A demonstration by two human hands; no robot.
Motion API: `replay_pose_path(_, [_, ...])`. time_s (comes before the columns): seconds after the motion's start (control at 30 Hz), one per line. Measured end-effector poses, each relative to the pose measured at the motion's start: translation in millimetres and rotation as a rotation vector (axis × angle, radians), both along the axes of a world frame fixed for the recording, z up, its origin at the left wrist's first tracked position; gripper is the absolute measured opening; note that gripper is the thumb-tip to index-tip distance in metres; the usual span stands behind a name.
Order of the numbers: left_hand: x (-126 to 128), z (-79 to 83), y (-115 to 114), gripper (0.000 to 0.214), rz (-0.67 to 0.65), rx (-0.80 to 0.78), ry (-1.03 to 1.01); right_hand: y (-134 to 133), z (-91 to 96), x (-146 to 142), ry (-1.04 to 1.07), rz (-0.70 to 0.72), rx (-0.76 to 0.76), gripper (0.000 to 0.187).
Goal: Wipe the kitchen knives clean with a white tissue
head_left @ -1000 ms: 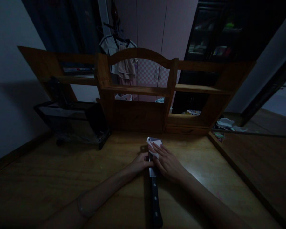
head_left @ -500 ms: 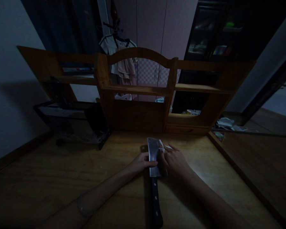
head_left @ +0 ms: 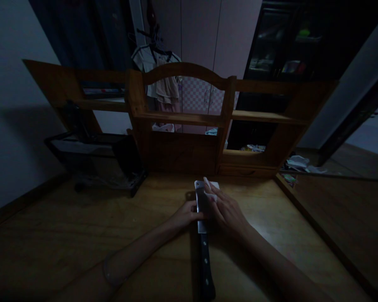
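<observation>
Right now, the cleaver (head_left: 203, 205) lies on the wooden surface (head_left: 135, 214) in front of you, its black handle (head_left: 205, 262) with 3 pale rivets pointing back toward you and its blade pointing away. At the left edge of the cleaver, your left hand (head_left: 189, 213) is closed around the blade, thumb across its upper face; the other fingers are mostly hidden. Over the right part of the blade, your right hand (head_left: 227, 212) slants in with fingers nearly straight and close together, gripping a white tissue (head_left: 211, 196) against the metal, 1 end poking up past the fingers. Near the blade's far left corner you can see 1 small hole. Beyond the cleaver stands a wooden shelf unit (head_left: 182, 119), and beyond and left of the cleaver sits a black-framed object (head_left: 124, 153), too dark for you to identify.
</observation>
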State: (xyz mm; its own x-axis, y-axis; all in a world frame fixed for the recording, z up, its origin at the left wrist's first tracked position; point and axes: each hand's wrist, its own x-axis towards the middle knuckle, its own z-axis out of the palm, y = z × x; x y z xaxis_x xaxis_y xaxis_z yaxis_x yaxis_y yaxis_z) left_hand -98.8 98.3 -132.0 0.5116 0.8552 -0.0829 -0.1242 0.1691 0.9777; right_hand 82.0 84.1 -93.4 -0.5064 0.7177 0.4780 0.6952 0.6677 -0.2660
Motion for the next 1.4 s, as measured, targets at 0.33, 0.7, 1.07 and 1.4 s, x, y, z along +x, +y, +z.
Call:
replay_pose_path(0.33, [-0.5,-4.1,1.7,0.030,0.008,0.039,0.004,2.3,-11.6,-3.8,-0.092,0.128,-0.122,0.046])
replay_pose_path(0.7, [-0.2,-3.2,-0.4,0.038,-0.008,-0.040,-0.027,8.5,-15.7,3.2,-0.113,-0.025,-0.053,0.043])
replay_pose_path(1.07, [-0.2,-7.7,2.8,0.035,0.002,-0.029,-0.001,9.5,-12.2,6.5,-0.407,-0.304,-0.052,0.034])
replay_pose_path(1.4, [0.4,-0.5,-0.3,0.033,-0.014,-0.014,-0.019,2.5,0.0,5.1,-0.055,-0.087,0.106,0.041])
